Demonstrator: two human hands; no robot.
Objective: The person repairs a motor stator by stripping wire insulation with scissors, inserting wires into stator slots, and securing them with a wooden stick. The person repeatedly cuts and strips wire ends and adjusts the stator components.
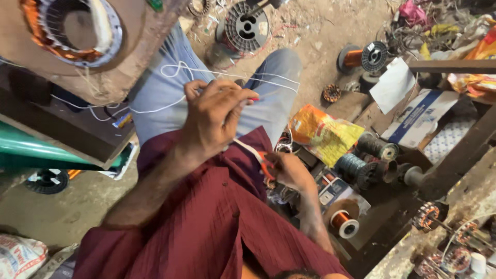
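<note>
Looking down over: my maroon shirt [206,227], which fills the bottom of the view, with my blue-jeaned knees [268,88] beyond it.
Left hand: my left hand [214,116] is raised in front of my chest, fingers curled shut and pinching a white cord [175,70] near their tips.
Cord: from that pinch I see it loop across my jeans and trail left toward the wooden bench [77,129]; a flat white strip also runs down from the same hand to my other hand.
Right hand: my right hand [287,170] sits lower, just beside my shirt, fingers closed around orange-handled scissors [267,168]; I cannot tell whether the blades are apart or together.
Left side: a motor stator [72,28] with copper windings rests on a brown board at the bench's top, and a green pipe [36,152] lies below the bench edge.
Right side: near my right hand I see a yellow-orange plastic bag [323,134], dark thread spools [364,160] and a small reel of copper wire [342,222].
Farther out: a grey empty spool [247,26] lies on the dusty floor past my knees, and a copper wire bobbin [364,57] sits well apart to the right, close to a cardboard box [418,119].
</note>
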